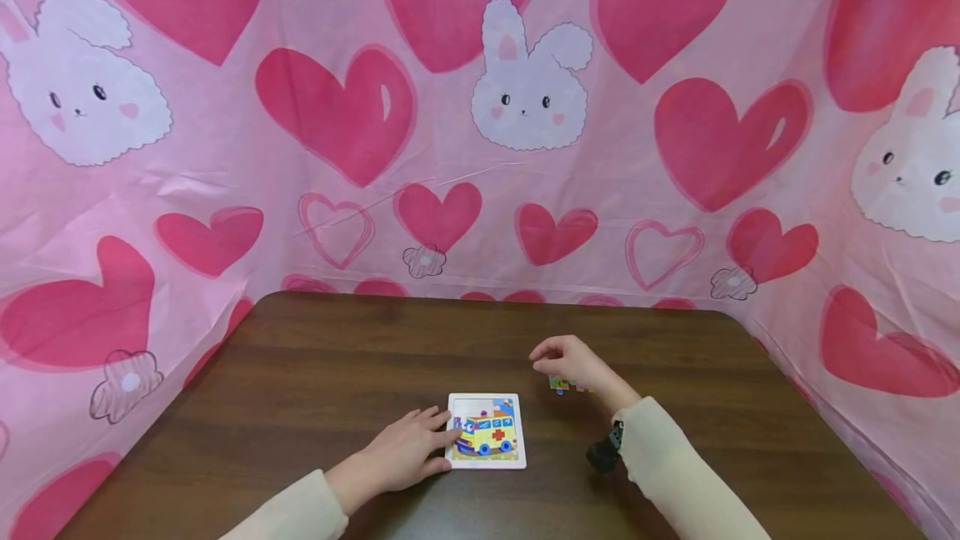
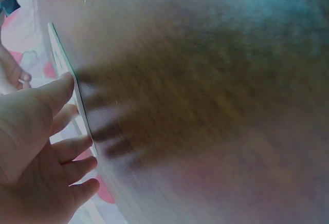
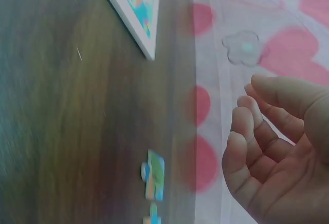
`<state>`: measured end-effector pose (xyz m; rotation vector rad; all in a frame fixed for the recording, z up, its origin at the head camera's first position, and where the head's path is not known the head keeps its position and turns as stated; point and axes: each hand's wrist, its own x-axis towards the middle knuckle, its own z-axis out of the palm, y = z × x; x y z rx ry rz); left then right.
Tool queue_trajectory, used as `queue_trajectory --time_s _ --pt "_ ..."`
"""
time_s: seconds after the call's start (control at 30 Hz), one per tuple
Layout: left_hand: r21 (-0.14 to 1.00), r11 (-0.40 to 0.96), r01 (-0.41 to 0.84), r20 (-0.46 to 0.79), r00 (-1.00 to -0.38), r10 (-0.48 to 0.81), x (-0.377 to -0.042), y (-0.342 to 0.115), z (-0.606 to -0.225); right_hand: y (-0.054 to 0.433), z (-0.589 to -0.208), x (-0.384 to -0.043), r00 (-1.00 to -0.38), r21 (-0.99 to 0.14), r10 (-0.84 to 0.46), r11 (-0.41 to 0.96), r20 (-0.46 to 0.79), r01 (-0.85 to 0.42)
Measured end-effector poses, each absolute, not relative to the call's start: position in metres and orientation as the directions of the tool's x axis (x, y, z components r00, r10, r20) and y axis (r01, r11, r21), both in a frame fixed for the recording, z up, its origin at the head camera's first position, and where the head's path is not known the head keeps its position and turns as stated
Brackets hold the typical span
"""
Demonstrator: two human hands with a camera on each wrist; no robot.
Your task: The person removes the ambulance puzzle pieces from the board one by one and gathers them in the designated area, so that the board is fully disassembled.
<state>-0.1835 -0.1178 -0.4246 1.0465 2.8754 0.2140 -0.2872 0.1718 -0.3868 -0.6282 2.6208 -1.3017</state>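
A jigsaw puzzle (image 1: pixel 487 432) of a yellow ambulance lies in a white square frame (image 1: pixel 522 440) on the table; a pale bare patch shows at its upper left. My left hand (image 1: pixel 405 450) rests along the frame's left edge, its fingers spread and fairly straight, touching the rim, as the left wrist view also shows. Above and right of the puzzle, my right hand (image 1: pixel 572 361) hovers with loosely curved fingers and nothing between them. Under it lie loose puzzle pieces (image 1: pixel 558 384), partly hidden by the hand; the right wrist view shows one green-and-blue piece (image 3: pixel 156 175).
The dark wooden table (image 1: pixel 337 357) extends around the puzzle. A pink cloth (image 1: pixel 450 157) with hearts and rabbits hangs behind and at both sides. A black device (image 1: pixel 604 450) is strapped to the right wrist.
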Motion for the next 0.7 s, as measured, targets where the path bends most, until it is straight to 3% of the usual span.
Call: queue_trajectory --time_s 0.3,0.7 --pt "0.162 0.758 0.632 -0.023 -0.766 0.643 -0.183 -0.118 -0.424 0.151 -0.401 -0.280 -0.851 -0.805 -0.524 0.499 0.014 -0.320" --pt "0.164 0.758 0.632 -0.014 -0.766 0.642 -0.182 -0.117 -0.424 0.133 -0.416 -0.271 -0.783 -0.763 -0.614 0.551 -0.098 -0.337"
